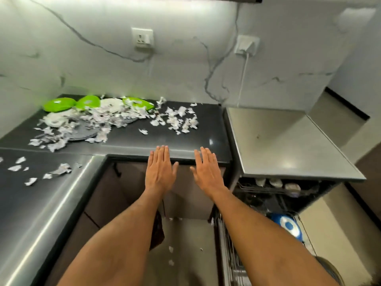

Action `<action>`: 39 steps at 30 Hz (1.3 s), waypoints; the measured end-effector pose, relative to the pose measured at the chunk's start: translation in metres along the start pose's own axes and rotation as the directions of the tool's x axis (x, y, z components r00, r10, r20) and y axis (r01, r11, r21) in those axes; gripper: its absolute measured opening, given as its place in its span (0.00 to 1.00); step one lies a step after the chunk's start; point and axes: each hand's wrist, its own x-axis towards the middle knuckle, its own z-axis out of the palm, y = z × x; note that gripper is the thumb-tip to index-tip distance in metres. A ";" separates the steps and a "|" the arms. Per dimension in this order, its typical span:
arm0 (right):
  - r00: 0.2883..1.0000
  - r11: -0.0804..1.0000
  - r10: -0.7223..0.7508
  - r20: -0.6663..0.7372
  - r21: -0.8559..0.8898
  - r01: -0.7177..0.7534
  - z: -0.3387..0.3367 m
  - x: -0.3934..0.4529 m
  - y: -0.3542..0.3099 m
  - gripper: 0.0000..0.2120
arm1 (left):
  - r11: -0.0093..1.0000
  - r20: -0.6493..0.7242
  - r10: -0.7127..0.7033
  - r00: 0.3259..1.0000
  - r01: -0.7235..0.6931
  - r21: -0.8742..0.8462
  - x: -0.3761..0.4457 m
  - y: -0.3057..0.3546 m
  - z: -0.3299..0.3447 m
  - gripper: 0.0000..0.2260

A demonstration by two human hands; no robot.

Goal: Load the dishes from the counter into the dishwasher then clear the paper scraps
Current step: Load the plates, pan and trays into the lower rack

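My left hand (pixel 159 169) and right hand (pixel 207 171) stretch forward side by side, palms down, fingers flat and together, holding nothing, fingertips at the dark table (pixel 165 139) edge. Far back left lie three green dishes (pixel 58 104), two white plates (pixel 111 104) and one grey plate (pixel 82 134) under paper scraps (pixel 177 118). The dishwasher (pixel 284 195) stands open on my right.

No text, label, brand or number can be read anywhere in this view. The wall socket (pixel 142 38) and the plug plate (pixel 246 46) show blank white faces, and the paper scraps (pixel 115 118) on the counter may carry print, but it is too blurred to tell.
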 end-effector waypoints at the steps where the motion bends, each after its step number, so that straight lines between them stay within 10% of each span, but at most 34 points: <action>1: 1.000 1.000 -0.020 -0.005 0.003 0.020 -0.001 0.012 -0.008 0.32 | 1.000 -0.008 -0.017 1.000 0.017 0.003 0.007 -0.009 -0.005 0.31; 20: 0.926 0.924 -0.377 -0.018 0.067 0.378 0.069 0.295 -0.076 0.33 | 0.927 -0.166 -0.346 0.924 0.363 0.093 0.184 -0.155 -0.002 0.30; 39: 0.865 0.861 -0.501 0.018 0.112 0.496 0.134 0.405 -0.192 0.28 | 0.845 -0.150 -0.482 0.863 0.503 0.179 0.205 -0.298 0.010 0.28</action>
